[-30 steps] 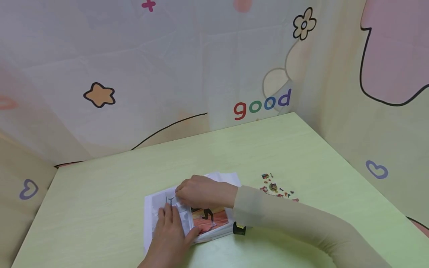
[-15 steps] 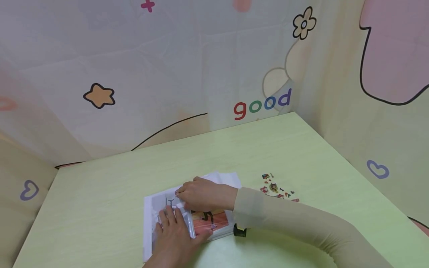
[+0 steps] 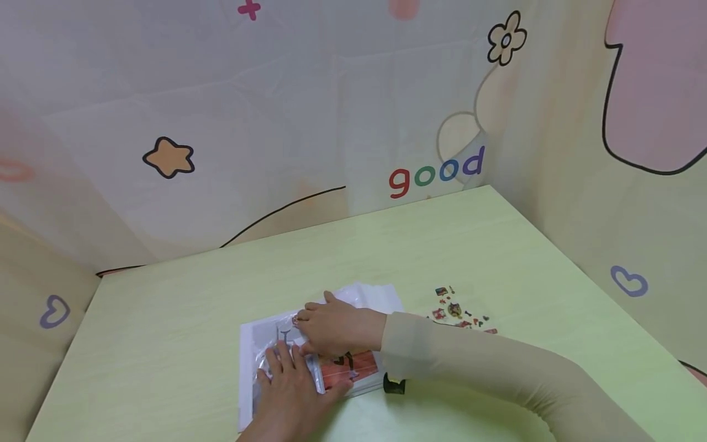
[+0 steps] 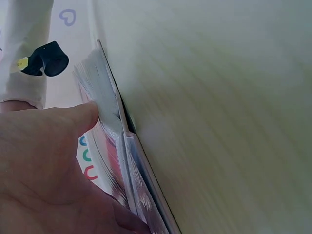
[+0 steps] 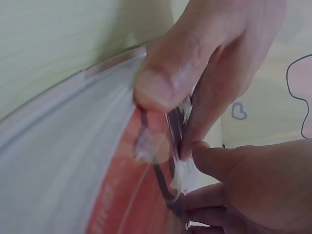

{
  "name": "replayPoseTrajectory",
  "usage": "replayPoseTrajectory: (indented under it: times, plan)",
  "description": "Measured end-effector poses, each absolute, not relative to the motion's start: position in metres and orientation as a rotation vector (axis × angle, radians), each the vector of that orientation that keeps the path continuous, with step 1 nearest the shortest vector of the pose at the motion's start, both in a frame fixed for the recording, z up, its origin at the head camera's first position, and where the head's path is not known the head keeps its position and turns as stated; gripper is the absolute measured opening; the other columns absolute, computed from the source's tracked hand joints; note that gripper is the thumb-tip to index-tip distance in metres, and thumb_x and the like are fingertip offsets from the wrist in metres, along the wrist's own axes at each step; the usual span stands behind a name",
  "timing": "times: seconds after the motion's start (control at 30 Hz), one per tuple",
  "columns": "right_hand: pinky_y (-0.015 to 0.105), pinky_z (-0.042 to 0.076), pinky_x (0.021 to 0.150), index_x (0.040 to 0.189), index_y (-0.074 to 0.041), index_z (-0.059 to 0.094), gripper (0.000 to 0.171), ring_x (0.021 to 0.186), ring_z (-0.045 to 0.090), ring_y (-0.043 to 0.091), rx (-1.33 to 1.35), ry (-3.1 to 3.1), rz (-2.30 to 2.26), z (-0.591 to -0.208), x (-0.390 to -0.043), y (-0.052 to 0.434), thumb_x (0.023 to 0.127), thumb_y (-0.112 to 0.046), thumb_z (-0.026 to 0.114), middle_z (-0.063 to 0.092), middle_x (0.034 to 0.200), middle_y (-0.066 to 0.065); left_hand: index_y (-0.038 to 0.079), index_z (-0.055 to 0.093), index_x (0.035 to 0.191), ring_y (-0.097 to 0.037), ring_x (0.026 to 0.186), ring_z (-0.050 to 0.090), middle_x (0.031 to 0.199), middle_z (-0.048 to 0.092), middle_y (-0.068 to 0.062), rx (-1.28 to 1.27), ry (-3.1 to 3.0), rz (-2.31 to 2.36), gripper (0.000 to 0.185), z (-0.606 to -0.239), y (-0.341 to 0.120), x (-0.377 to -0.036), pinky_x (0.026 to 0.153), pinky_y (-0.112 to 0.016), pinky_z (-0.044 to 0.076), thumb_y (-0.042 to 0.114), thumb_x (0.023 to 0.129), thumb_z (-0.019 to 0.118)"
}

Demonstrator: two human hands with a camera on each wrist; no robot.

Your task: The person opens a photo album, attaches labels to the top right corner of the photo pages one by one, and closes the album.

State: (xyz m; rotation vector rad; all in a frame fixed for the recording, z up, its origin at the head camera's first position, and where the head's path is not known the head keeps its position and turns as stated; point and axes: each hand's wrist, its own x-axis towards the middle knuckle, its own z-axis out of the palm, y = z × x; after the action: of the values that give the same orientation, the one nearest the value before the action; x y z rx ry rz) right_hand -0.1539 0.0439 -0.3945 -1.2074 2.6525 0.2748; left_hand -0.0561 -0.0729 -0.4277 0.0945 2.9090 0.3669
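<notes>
Head view: booklet [image 3: 246,374] lies spread at lower centre of the frame, flat on the pale bench [image 3: 182,331]. Left grip [image 3: 295,393] is splayed over the left page, fingers extended, holding nothing; right grip [image 3: 339,328] is likewise relaxed and uncurled, its fingertips on the page beside a small reddish mark [image 3: 296,320]. Step in hand, as I judge it: pressing that mark down on glossy clear film [image 3: 259,355]. Best done with light fingertip pressure from the middle outward, left palm bracing the page and its thumb checking the opposite leaves; left wrist view shows the page edges [image 4: 91,68] fanned at that thumb, liable to spring up. Creases in the film could trap a bubble or drag the mark askew. Right of centre, a clear sheet of small stickers [image 3: 454,310] lies apart from the booklet. Right sleeve [image 3: 491,350] crosses from lower right, hiding the sheet's near part; black device [image 3: 394,383] under the cuff sits near the booklet's lower right corner and might snag. Patterned backdrop [image 3: 276,123] fills the upper frame.
</notes>
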Motion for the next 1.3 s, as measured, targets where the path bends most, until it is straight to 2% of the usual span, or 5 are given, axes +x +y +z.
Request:
replayPoseTrajectory:
  times: [0.23, 0.53, 0.97, 1.3]
  plan:
    - [0.057, 0.027, 0.12, 0.158, -0.019, 0.046, 0.056, 0.151, 0.034, 0.016, -1.164, 2.627, 0.308, -0.394, -0.157, 0.045, 0.109, -0.046, 0.047, 0.042, 0.161, -0.005, -0.019, 0.035, 0.149, -0.061, 0.147, 0.02, 0.157, 0.023, -0.044, 0.079, 2.912, 0.312, 0.124, -0.427, -0.07, -0.056, 0.108, -0.08, 0.022, 0.084, 0.083, 0.058]
    - [0.061, 0.016, 0.122, 0.162, -0.016, 0.037, 0.061, 0.156, 0.022, 0.017, -1.055, 2.631, 0.308, -0.398, -0.165, 0.05, 0.109, -0.046, 0.045, 0.029, 0.168, -0.002, -0.02, 0.036, 0.148, -0.06, 0.146, 0.023, 0.156, 0.025, -0.045, 0.09, 2.92, 0.303, 0.123, -0.426, -0.069, -0.056, 0.107, -0.08, 0.024, 0.082, 0.083, 0.059]
    - [0.06, 0.02, 0.122, 0.161, -0.017, 0.038, 0.064, 0.155, 0.023, 0.017, -1.027, 2.588, 0.221, -0.399, -0.175, 0.051, 0.107, -0.049, 0.05, 0.031, 0.167, -0.004, -0.018, 0.04, 0.147, -0.058, 0.145, 0.028, 0.155, 0.03, -0.043, 0.147, 2.967, 0.21, 0.123, -0.429, -0.071, -0.055, 0.107, -0.077, 0.03, 0.086, 0.083, 0.053]
    - [0.059, 0.021, 0.122, 0.162, -0.019, 0.036, 0.065, 0.155, 0.023, 0.017, -1.04, 2.572, 0.193, -0.4, -0.178, 0.053, 0.107, -0.05, 0.049, 0.03, 0.168, -0.004, -0.018, 0.036, 0.149, -0.058, 0.147, 0.023, 0.157, 0.025, -0.042, 0.111, 2.894, 0.254, 0.126, -0.425, -0.073, -0.058, 0.109, -0.076, 0.026, 0.086, 0.081, 0.056]
